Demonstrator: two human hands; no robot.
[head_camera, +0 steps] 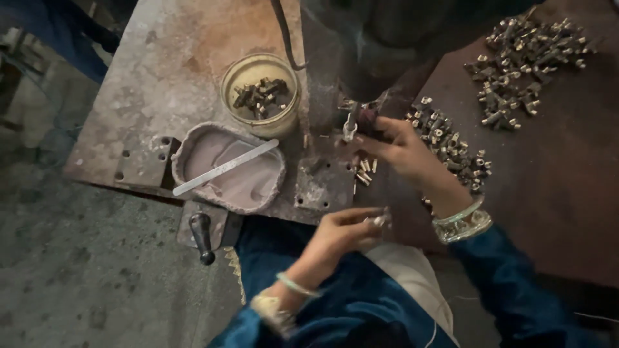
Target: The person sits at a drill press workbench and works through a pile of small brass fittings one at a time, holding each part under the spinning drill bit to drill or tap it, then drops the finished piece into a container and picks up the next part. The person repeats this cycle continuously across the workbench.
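Note:
My right hand (403, 147) reaches to the base of a dark machine (371, 45) and pinches a small metal part (350, 127) at its work point. My left hand (342, 233) hovers near the bench's front edge, fingers curled around small pale pieces (380, 220). A few loose brass pins (364, 171) lie on the metal plate between the two hands. Just right of my right hand, a pile of small brass fittings (451, 145) spreads over the brown table.
A round tub (260, 93) holds several dark brass parts. Beside it a crusted bowl (229, 166) of pinkish paste has a flat metal stick (225, 167) across it. A second heap of fittings (525, 58) lies far right. A black-knobbed lever (202, 235) hangs below the bench.

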